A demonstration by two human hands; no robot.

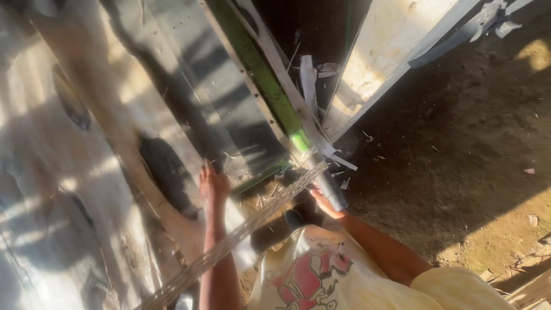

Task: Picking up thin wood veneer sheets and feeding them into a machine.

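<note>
While the right hand (pixel 325 202) grips the green pole's (pixel 270 92) grey lower end, pole slanting up-left, left hand (pixel 213 186) presses spread on sheet metal (pixel 115 115); wire strand (pixel 241 232) crosses between.

Right hand (pixel 325 202) mostly hidden behind the pole (pixel 321 178); grip unreadable. Pole's top cut off by the frame edge. Sheeting left of pole blurred.

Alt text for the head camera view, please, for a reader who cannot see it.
Seen from above, a person's right hand grips the lower end of a green pole leaning against a metal sheet wall, while the left hand presses flat on the wall. A twisted wire strand crosses between the arms, above dirt ground.
</note>
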